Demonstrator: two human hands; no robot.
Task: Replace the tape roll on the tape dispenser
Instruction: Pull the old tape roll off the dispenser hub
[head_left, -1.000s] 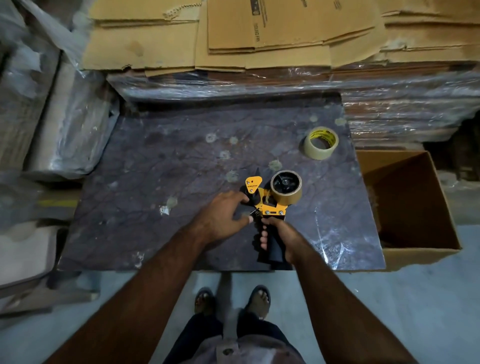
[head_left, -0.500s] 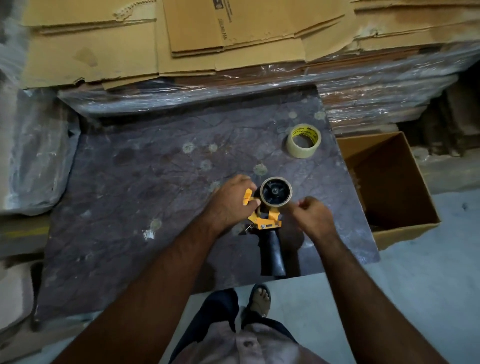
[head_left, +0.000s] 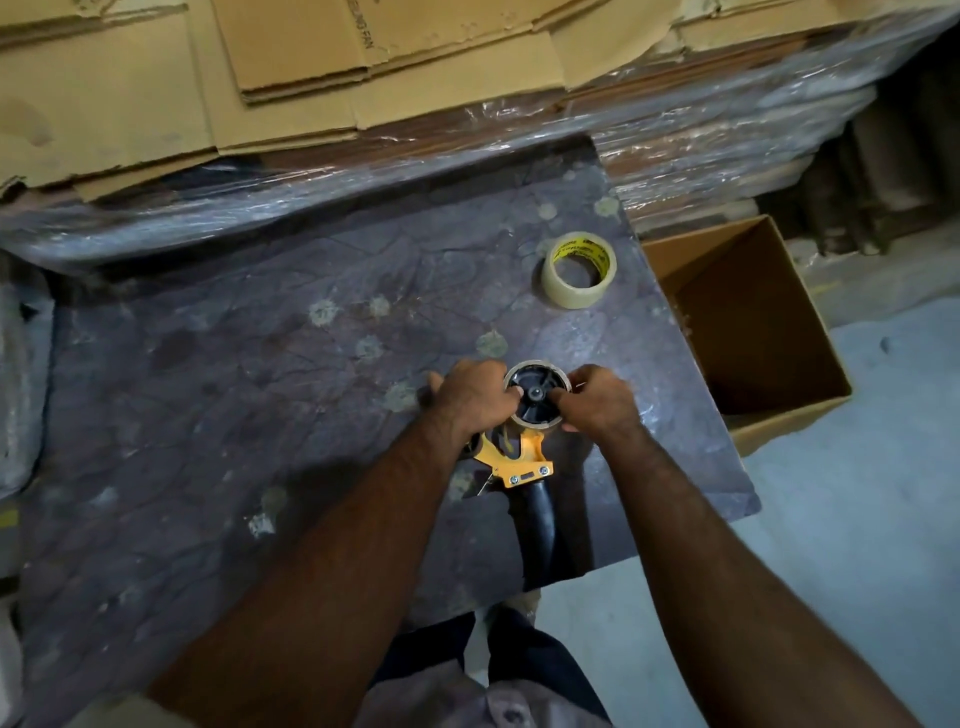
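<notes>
A yellow tape dispenser (head_left: 521, 457) with a black handle lies flat on the dark marble slab (head_left: 260, 395), its handle pointing toward me. On its black hub sits a thin brown, nearly spent tape core (head_left: 535, 396). My left hand (head_left: 470, 397) grips the core's left side and covers the dispenser's front. My right hand (head_left: 597, 400) pinches the core's right side. A fresh clear tape roll (head_left: 578, 271) with a yellow inner label lies flat on the slab farther back to the right, apart from both hands.
An open, empty-looking cardboard box (head_left: 748, 332) stands on the floor just right of the slab. Flattened cartons (head_left: 291, 67) on plastic-wrapped stacks (head_left: 675, 156) rise behind the slab. Wrapped bundles lie at the left. My feet are at the slab's near edge.
My right hand let go of the black handle and came up to the core's right side. My left hand shifted onto the core's left side. The dispenser now lies flat on the slab.
</notes>
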